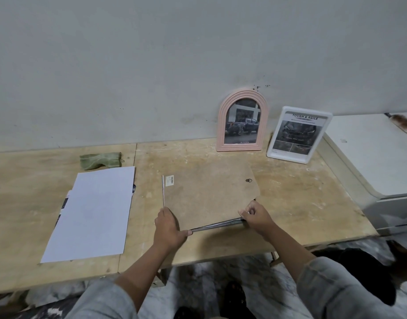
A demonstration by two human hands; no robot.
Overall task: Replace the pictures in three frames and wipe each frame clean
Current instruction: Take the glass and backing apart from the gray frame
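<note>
Both hands gripped the face-down frame (209, 194): left hand (169, 226) at its near-left corner, right hand (255, 215) pinching the near-right.

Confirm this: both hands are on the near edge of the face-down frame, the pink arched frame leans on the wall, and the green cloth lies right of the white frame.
Not quite. The head view shows the green cloth at the left, behind the white sheets, not right of the white frame. The left hand and right hand do hold the face-down frame; the pink arched frame leans on the wall.

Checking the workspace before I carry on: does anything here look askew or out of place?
The backing board of the face-down frame is lifted at its near edge, gripped by the left hand and right hand. The stack of pictures lies fanned unevenly. Nothing looks spilled.
</note>
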